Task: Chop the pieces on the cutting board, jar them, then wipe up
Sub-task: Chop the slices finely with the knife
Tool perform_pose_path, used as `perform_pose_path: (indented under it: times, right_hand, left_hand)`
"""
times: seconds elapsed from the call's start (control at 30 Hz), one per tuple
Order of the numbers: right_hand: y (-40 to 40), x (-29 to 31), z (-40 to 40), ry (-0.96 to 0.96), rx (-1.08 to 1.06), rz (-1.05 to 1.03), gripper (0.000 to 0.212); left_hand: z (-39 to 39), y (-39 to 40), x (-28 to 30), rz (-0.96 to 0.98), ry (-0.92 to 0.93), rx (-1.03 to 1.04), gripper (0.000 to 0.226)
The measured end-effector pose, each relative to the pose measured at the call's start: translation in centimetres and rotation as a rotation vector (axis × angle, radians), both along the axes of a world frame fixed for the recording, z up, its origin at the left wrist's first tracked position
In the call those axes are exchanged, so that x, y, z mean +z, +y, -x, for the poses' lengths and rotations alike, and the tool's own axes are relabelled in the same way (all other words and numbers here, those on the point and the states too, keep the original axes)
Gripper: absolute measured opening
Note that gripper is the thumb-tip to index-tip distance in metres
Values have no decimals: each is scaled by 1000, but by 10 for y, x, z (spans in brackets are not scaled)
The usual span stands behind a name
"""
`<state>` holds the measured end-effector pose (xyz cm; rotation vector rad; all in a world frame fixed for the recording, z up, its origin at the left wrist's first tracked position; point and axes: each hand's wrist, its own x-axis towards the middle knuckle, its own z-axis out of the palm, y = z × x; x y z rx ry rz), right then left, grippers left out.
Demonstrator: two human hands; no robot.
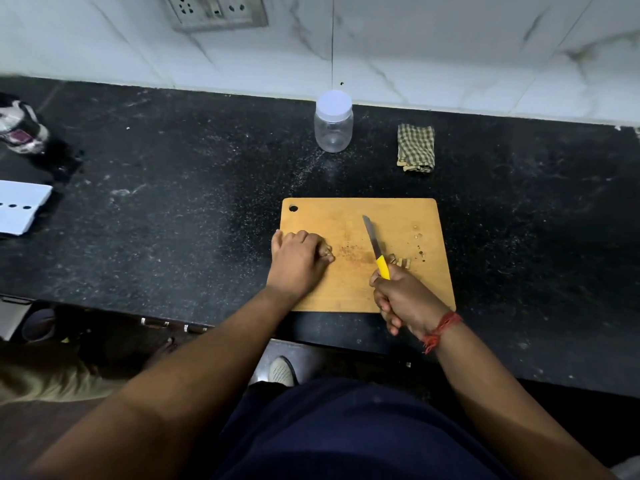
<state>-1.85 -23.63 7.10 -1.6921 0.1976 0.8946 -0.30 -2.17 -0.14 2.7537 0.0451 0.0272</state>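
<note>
Readable text: none in this view.
Jar: clear body and white lid, no label to be seen.
Knife: no marking legible on its blade or yellow handle.
Dark container at the left edge: a patterned wrapper, too blurred to read.

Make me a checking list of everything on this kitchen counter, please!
Surface: black speckled counter, dusty with pale crumbs.
Job's things: wooden cutting board; small chopped pieces on it; lidded empty jar behind; checked cloth to its right.
Clutter: white panel and a blurred object at far left.
Grippers: left hand curled on the board over a piece; right hand grips the yellow-handled knife.
Cables: nothing seen.
Surroundings: marble wall, socket plate.
</note>
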Motion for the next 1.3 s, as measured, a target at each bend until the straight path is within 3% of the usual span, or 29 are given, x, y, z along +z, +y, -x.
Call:
perform_pose_path:
  times: [0.2, 0.53, 0.73, 1.07, 1.3]
  right_hand:
    - [2, -1, -6, -7, -3, -2, 9]
    - [6, -9, -10, -4, 11, 64, 19]
    - [8, -8, -15, -4, 41, 91, 21]
    - [15, -7, -16, -15, 81, 146, 30]
    - [25, -9, -10, -68, 111, 309, 32]
  left_hand:
    - [-3, -9, 0, 66, 1, -161, 46]
    - [-4, -4, -8, 87, -50, -118, 34]
    - [1, 2, -9, 37, -45, -173, 54]
    - [-1, 3, -9, 63, -62, -173, 41]
    - [-3, 0, -7, 63, -20, -143, 40]
